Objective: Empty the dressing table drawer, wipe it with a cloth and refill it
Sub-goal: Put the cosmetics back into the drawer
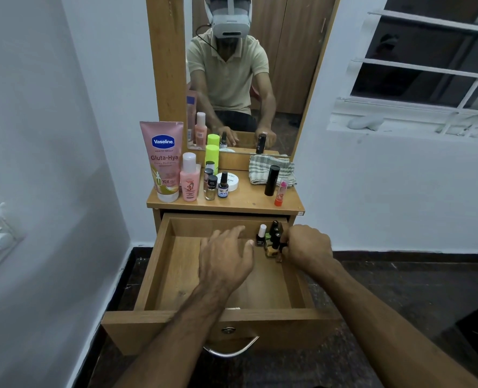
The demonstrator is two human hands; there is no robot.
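Note:
The wooden drawer [159, 275] is pulled out, mostly bare inside. Several small nail polish bottles [270, 238] stand in its back right corner. My right hand [308, 246] rests at that corner with its fingers closed around one small dark bottle at the right of the cluster. My left hand [226, 256] hovers over the drawer's middle, fingers spread, holding nothing. On the dressing table top [246, 203] stand a pink Vaseline tube [162, 161], a pink bottle [189, 179], small nail polish bottles [217, 186], a black tube [272, 180] and a pink lipstick [281, 193]. A folded checked cloth [263, 169] lies at the back right.
A mirror [246, 74] stands behind the table top and reflects a person. White walls close in on both sides, with a switch plate [0, 239] on the left wall. A barred window [428, 65] is at the right. The floor is dark stone.

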